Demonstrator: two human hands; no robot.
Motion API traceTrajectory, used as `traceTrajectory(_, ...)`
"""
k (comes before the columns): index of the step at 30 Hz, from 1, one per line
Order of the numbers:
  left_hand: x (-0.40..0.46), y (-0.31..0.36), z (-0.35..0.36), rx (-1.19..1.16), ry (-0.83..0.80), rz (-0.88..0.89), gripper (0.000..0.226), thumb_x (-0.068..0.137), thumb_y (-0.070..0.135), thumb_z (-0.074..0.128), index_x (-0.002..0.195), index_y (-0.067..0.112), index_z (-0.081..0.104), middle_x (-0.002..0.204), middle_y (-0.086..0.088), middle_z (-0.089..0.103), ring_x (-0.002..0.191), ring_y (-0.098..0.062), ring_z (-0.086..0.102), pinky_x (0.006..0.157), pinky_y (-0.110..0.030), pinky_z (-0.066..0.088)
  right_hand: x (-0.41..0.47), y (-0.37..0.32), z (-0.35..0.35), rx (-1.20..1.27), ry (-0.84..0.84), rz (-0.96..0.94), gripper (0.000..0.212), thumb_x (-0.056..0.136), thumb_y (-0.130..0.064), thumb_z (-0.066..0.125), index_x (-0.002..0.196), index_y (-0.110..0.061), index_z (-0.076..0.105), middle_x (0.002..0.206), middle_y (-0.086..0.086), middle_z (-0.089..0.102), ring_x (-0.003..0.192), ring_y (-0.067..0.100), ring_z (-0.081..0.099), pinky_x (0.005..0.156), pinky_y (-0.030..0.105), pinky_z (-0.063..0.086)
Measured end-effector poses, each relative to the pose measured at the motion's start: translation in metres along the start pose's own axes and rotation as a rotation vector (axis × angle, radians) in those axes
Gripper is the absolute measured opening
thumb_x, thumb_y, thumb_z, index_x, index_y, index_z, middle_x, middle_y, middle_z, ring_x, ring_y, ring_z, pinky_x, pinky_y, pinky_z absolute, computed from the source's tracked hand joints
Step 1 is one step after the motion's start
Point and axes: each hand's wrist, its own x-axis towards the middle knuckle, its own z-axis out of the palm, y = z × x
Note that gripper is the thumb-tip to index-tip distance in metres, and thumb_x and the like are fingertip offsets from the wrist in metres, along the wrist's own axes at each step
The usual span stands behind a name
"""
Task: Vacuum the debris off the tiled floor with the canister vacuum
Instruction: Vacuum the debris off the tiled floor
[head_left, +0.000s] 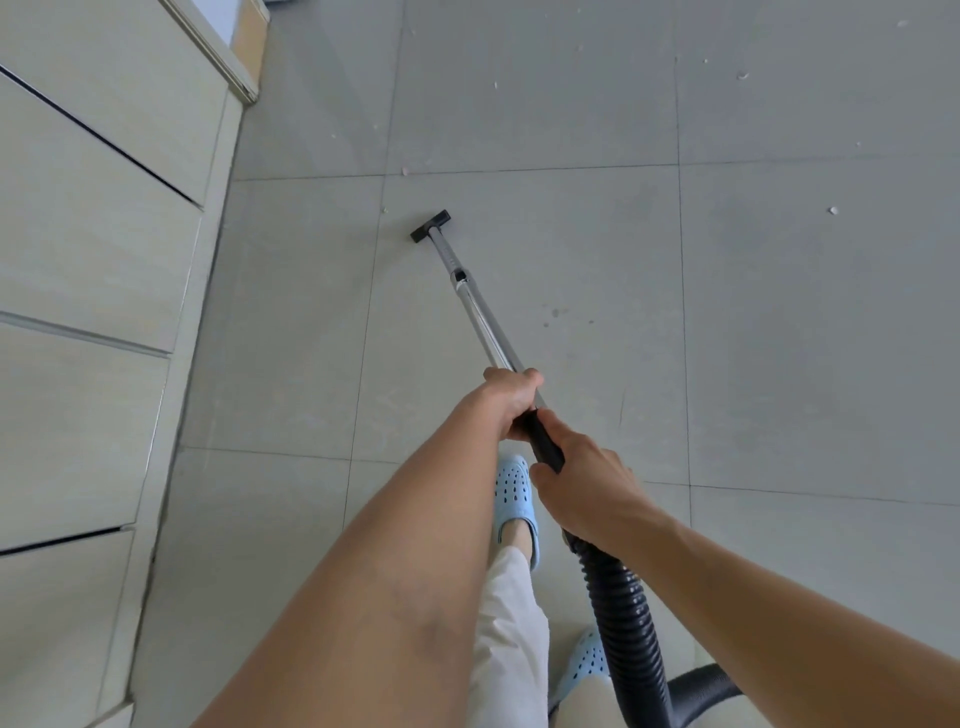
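Observation:
My left hand grips the metal vacuum wand where it meets the black handle. Just behind it, my right hand holds the black handle, from which the ribbed black hose runs down toward me. The wand reaches forward to a small black nozzle resting on the grey tiled floor. Small white debris bits lie ahead: one just left of the nozzle, one on the grout line beyond it, another to the right. The canister itself is not visible.
Pale wood-grain cabinets with drawer fronts line the left side. My feet in light blue clogs stand under the handle. More white specks are scattered on the far tiles. A black curved part shows at the bottom edge.

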Motion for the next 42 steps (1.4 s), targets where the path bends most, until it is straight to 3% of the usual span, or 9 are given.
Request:
traceTrajectory(11, 0.062, 0.086, -0.059, 0.012, 0.006, -0.014, 0.047, 0.098, 0.031, 0.048, 0.133, 0.0, 0.041, 0.081, -0.01, 0.057, 0.062, -0.023, 0.062, 0.057, -0.03, 0.056, 0.084, -0.072, -0.042, -0.008, -0.001, -0.026, 0.066, 0.094, -0.022, 0.044, 0.147, -0.053, 0.018, 0.083, -0.009, 0.056, 0.073, 0.02, 0.065, 0.07, 0.038, 0.059)
traceTrajectory(17, 0.096, 0.127, -0.087, 0.002, 0.016, 0.003, 0.049, 0.098, 0.03, 0.049, 0.135, -0.001, 0.042, 0.081, -0.01, 0.057, 0.063, -0.024, 0.064, 0.051, -0.029, 0.055, 0.13, -0.107, -0.057, -0.006, 0.014, -0.029, 0.067, 0.096, -0.023, 0.044, 0.149, -0.051, 0.016, 0.096, -0.002, 0.062, 0.082, 0.024, 0.066, 0.076, 0.041, 0.059)
traceTrajectory(21, 0.112, 0.152, -0.101, 0.038, 0.033, 0.013, 0.048, 0.099, 0.031, 0.048, 0.133, -0.001, 0.043, 0.083, -0.011, 0.059, 0.061, -0.023, 0.065, 0.04, -0.024, 0.051, 0.154, -0.124, -0.069, 0.016, 0.027, -0.02, 0.067, 0.096, -0.023, 0.045, 0.149, -0.052, 0.016, 0.097, -0.005, 0.059, 0.082, 0.023, 0.066, 0.074, 0.037, 0.058)
traceTrajectory(25, 0.119, 0.169, -0.111, 0.078, 0.055, 0.024, 0.045, 0.1, 0.03, 0.049, 0.133, -0.001, 0.045, 0.08, -0.01, 0.057, 0.057, -0.022, 0.061, 0.032, -0.022, 0.046, 0.17, -0.136, -0.076, 0.116, -0.015, -0.007, 0.061, 0.094, -0.024, 0.046, 0.144, -0.053, 0.024, 0.088, -0.002, 0.061, 0.074, 0.027, 0.068, 0.073, 0.043, 0.061)
traceTrajectory(31, 0.111, 0.169, -0.121, 0.109, 0.078, -0.016, 0.04, 0.099, 0.03, 0.05, 0.13, 0.006, 0.04, 0.094, -0.012, 0.06, 0.063, -0.023, 0.063, 0.037, -0.025, 0.05, 0.167, -0.148, -0.072, 0.266, -0.117, 0.054, 0.066, 0.096, -0.023, 0.047, 0.148, -0.053, 0.019, 0.082, 0.0, 0.057, 0.071, 0.025, 0.063, 0.079, 0.049, 0.06)
traceTrajectory(36, 0.091, 0.144, -0.127, 0.124, 0.11, -0.049, 0.042, 0.096, 0.03, 0.05, 0.129, 0.007, 0.04, 0.106, -0.014, 0.065, 0.08, -0.027, 0.068, 0.074, -0.04, 0.061, 0.141, -0.15, -0.059, 0.328, -0.167, 0.065, 0.068, 0.096, -0.021, 0.05, 0.149, -0.051, 0.02, 0.085, 0.003, 0.058, 0.076, 0.024, 0.062, 0.082, 0.05, 0.059)
traceTrajectory(39, 0.081, 0.127, -0.128, 0.107, 0.133, -0.043, 0.042, 0.095, 0.03, 0.05, 0.129, 0.006, 0.043, 0.106, -0.014, 0.066, 0.082, -0.027, 0.068, 0.077, -0.04, 0.061, 0.125, -0.147, -0.053, 0.414, -0.21, 0.091, 0.069, 0.096, -0.018, 0.052, 0.149, -0.052, 0.024, 0.086, 0.006, 0.057, 0.071, 0.025, 0.061, 0.073, 0.047, 0.061)
traceTrajectory(42, 0.065, 0.109, -0.126, 0.127, 0.145, -0.056, 0.042, 0.096, 0.03, 0.051, 0.13, 0.006, 0.044, 0.106, -0.014, 0.066, 0.078, -0.028, 0.069, 0.063, -0.034, 0.06, 0.103, -0.142, -0.05, 0.469, -0.26, 0.088, 0.064, 0.096, -0.012, 0.052, 0.145, -0.048, 0.034, 0.083, 0.011, 0.055, 0.065, 0.027, 0.06, 0.066, 0.045, 0.06)
